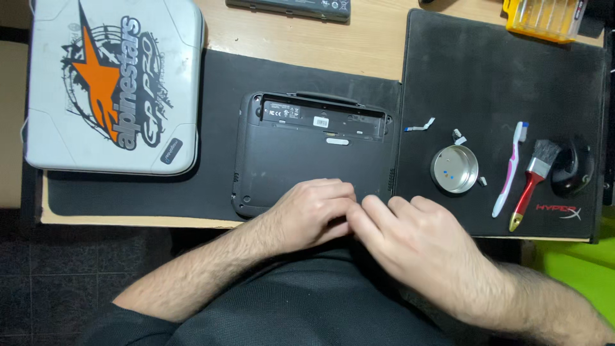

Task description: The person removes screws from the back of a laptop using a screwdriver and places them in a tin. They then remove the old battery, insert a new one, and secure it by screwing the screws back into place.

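Left hand (312,213): laid knuckles up on the near edge of the black laptop base (301,157), fingers curled inward; whether anything is pinched cannot be told.
Right hand (410,240): set just beside the left, fingertips touching it at the near edge of the base; fingers bent, nothing seen to be held.
Laptop base: placed underside up on a black mat (218,83), its battery bay open at the far side.
Right mat (487,77): a round metal tin (454,169), a toothbrush (510,170) and a red-handled brush (533,182) are laid out.
Hidden: the near edge of the base is covered by both hands.
Cut off: a grey lid (112,86) at the left, a yellow case (544,18) at the top.
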